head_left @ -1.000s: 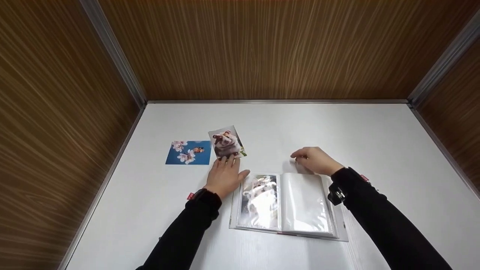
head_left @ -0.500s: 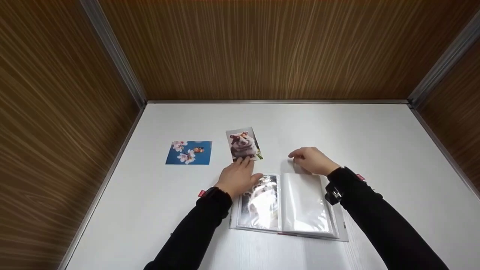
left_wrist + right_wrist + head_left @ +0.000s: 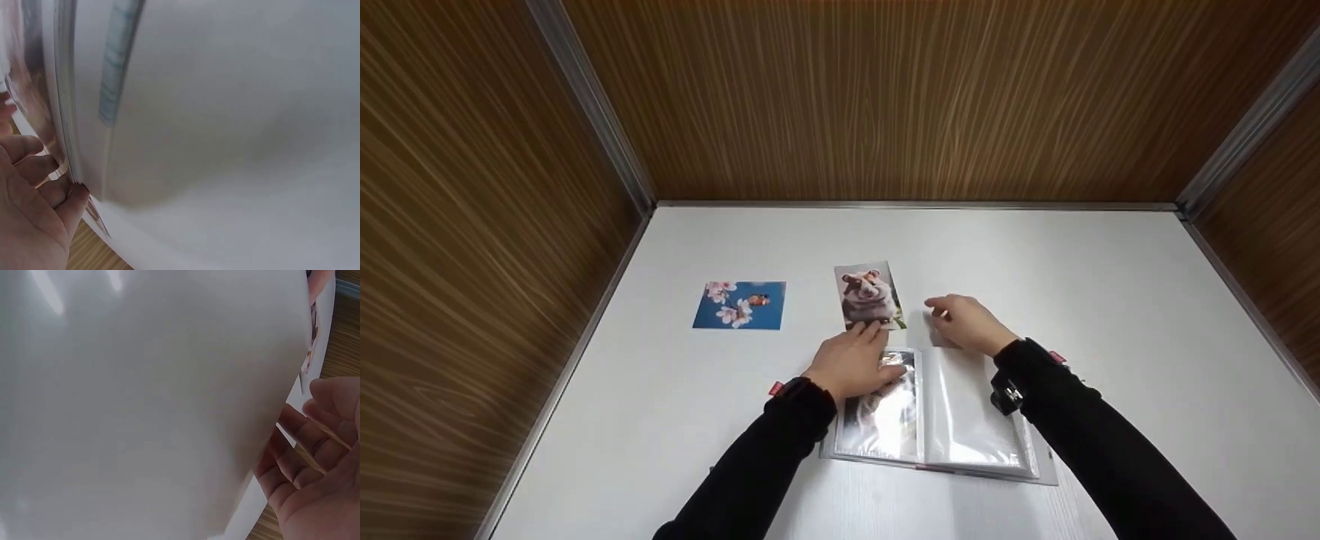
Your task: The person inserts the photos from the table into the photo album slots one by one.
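My left hand (image 3: pixel 851 365) reaches over the left page of an open photo album (image 3: pixel 976 427), fingertips on the lower edge of a hamster photo (image 3: pixel 868 292). That photo lies face up just above the album, slightly tilted. In the left wrist view the fingers (image 3: pixel 39 169) are close beside the album's edge. A glossy photo (image 3: pixel 877 431) fills the left page's sleeve, partly covered by my thumb; the right page is a clear sleeve showing white. My right hand (image 3: pixel 969 322), loosely bent and holding nothing, is over the album's top right edge. In the right wrist view its fingers (image 3: pixel 315 444) are beside the page edge.
A blue photo with pink blossoms (image 3: pixel 741 305) lies on the white table (image 3: pixel 660 420), left of the hamster photo. Wood-grain panels (image 3: pixel 915 97) stand along the back and both sides, meeting the table at metal strips.
My left hand has slid the hamster photo right and slightly toward me, away from the blossom photo to above the album. My right hand has shifted a little left.
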The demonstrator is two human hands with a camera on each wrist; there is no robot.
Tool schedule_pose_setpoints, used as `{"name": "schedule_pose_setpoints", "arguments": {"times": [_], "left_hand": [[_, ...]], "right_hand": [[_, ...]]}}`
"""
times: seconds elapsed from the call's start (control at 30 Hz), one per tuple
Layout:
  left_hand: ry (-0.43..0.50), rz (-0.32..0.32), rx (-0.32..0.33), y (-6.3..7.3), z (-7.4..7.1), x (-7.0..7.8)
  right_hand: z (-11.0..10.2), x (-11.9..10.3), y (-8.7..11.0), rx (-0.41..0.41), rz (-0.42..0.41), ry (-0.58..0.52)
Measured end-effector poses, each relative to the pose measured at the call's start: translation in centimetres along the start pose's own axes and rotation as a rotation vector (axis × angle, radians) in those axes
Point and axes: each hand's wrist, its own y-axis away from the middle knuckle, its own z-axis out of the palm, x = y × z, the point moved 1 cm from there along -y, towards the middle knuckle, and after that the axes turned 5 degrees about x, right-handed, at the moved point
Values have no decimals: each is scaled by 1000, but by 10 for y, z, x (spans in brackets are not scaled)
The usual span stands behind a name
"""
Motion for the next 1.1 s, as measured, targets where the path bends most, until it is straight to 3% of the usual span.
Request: {"name": "schedule_pose_setpoints", "arguments": {"times": [0.23, 0.4, 0.7, 0.9, 1.1], "left_hand": [[-28, 26, -7, -1, 1, 14], [-38, 45, 16, -3, 2, 21], [-14, 52, 30, -4, 4, 23], [-13, 120, 25, 0, 4, 21], [-37, 203, 61, 2, 6, 19]], "right_hand": [[10, -14, -7, 44, 55, -19], [15, -21, -10, 31, 109, -53], [16, -22, -13, 15, 282, -328], [15, -20, -16, 77, 301, -413], [11, -19, -18, 123, 330, -488]]}}
